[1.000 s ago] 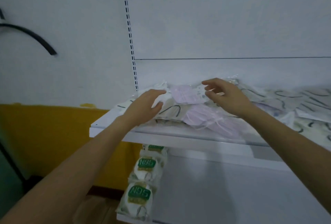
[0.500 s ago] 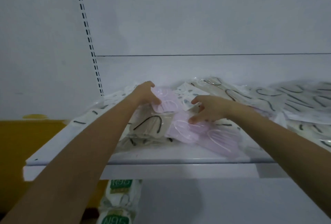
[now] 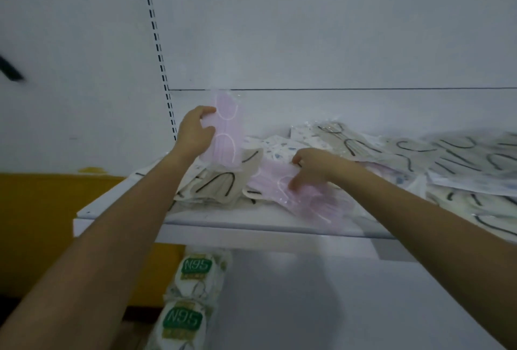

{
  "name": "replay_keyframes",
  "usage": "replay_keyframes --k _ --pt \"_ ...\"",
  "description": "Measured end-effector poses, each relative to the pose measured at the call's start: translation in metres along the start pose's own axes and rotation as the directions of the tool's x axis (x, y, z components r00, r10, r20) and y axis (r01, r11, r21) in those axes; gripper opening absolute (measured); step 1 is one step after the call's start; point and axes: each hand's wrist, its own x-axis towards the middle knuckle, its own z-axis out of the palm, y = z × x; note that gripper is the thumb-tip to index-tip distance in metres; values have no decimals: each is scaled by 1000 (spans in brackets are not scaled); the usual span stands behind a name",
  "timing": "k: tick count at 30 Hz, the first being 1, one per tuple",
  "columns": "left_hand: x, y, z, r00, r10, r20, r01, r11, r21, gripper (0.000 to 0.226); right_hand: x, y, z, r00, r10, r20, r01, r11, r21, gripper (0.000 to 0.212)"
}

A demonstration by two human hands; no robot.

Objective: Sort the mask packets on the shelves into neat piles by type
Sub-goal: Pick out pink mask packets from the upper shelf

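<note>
My left hand (image 3: 195, 133) grips a pink mask packet (image 3: 228, 131) and holds it upright above the left end of the white shelf (image 3: 223, 228). My right hand (image 3: 313, 167) pinches a second pink mask packet (image 3: 272, 183) that lies on the heap near the shelf's front. More pink packets (image 3: 321, 207) lie under it. Beige masks with black ear loops (image 3: 221, 184) sit below my left hand. Patterned white packets (image 3: 282, 148) lie behind.
A long jumble of beige and white packets with black loops (image 3: 447, 159) covers the shelf to the right. N95 mask packets (image 3: 195, 268) stand stacked on the lower shelf at left. A slotted upright (image 3: 156, 42) runs up the white back wall.
My left hand has lifted a pink packet off the heap and raised it upright. My right hand has taken hold of another pink packet lower on the pile.
</note>
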Motion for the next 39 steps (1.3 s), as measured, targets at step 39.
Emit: replay_keyframes --k 39 --pt "-94 13 24 994 -66 -83 26 908 -418 43 -43 44 -30 839 179 -513 286 657 697 40"
